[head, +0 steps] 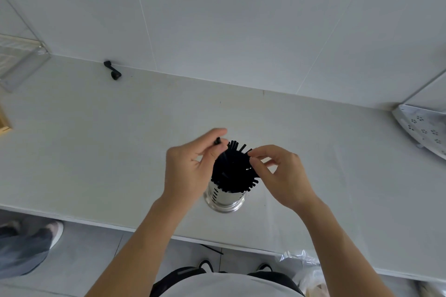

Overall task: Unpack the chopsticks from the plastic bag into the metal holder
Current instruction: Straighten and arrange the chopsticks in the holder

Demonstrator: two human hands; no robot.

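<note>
A: Where's the stuff rn?

B: Metal holder (225, 196) stands upright on the counter (96, 152), right between the two hands and just below them. It's packed w/ black chopsticks (233, 169), butt ends fanned out at the top.

A: Hands?

B: Left hand (190, 166) sits on the holder's left side, thumb and forefinger pinching one chopstick (218, 141) near its top end. That stick pokes up at the far-left edge of the bunch. Right hand (277, 171) is on the other side, fingertips (253, 152) curled and touching the stick ends at the right edge; looks like a pinch on the bunch, though which stick exactly, can't tell.

A: Axis?

B: Sticks run roughly vertical, so pointing almost straight at the camera, splayed a bit outward. The left-hand one leans away from the person and to the left, off the rest.

A: So next move?

B: Prob. tipping that stray stick back toward vertical and letting it drop in w/ the others. Left hand's already on it, so it's the nearer one; right just steadies the fan.

A: Bag?

B: Plastic bag (304, 270) is crumpled below the counter edge, near the person's right elbow, well apart from both hands. Contents unclear. One stick (211, 249) appears to lie on the floor under the counter lip.

A: Progress?

B: Near done, by the look.
</note>
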